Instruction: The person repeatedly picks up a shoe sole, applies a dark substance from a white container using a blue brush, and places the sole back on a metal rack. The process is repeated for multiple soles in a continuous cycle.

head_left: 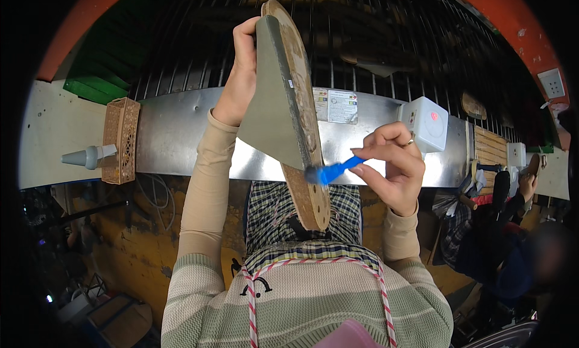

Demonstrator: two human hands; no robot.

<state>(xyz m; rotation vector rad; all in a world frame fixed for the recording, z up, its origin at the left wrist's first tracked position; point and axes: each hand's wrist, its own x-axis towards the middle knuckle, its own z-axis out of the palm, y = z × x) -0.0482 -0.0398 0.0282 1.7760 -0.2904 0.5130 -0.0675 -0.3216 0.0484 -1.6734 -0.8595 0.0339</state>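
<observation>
My left hand (242, 58) grips the upper end of an unfinished shoe (262, 104), its fingers partly hidden behind it. The shoe stands on end in front of my chest. Its upper is smooth and grey-green, with a darker edge; the tan underside shows whitish smears and a few holes near the lower end. Between the thumb and fingers of my right hand (395, 161) is a small brush with a blue handle (339, 169). Its dark tip touches the edge of the upper near the lower end, where upper and underside meet.
A metal ledge (175, 131) runs across ahead of me. On it stand a brown perforated basket (120, 140) with a grey cone-shaped thing, printed cards (342, 107) and a white box (429, 125). Beyond, dark rods (205, 58) carry shoe parts. Another person (494, 239) works at the right.
</observation>
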